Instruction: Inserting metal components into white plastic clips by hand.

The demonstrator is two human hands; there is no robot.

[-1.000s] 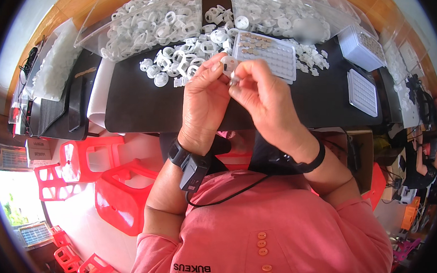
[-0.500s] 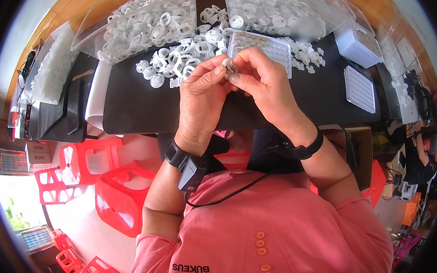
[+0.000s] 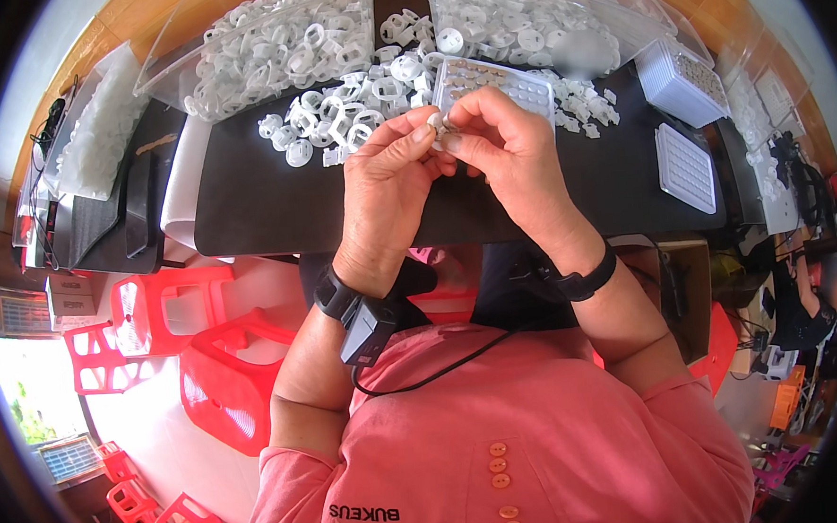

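My left hand (image 3: 386,183) and my right hand (image 3: 512,152) meet above the far half of the black table (image 3: 283,207). Between their fingertips they pinch a small white plastic part (image 3: 441,126), mostly covered by the fingers. Just behind them lies a white tray (image 3: 540,94) with rows of small tan pieces. A heap of loose white plastic parts (image 3: 335,114), rings and round caps among them, spreads to the left of the tray. On its right is a pile of smaller white pieces (image 3: 588,106).
Two clear bins (image 3: 280,56) (image 3: 520,34) full of white parts stand at the back. At right are a stack of filled trays (image 3: 679,82) and a single white tray (image 3: 686,167). A bag of white parts (image 3: 100,136) sits far left. Red stools (image 3: 226,376) stand on the floor.
My fingertips have shifted slightly around the small white part, which stays pinched between both hands. The view has moved a little; the things on the table lie as before.
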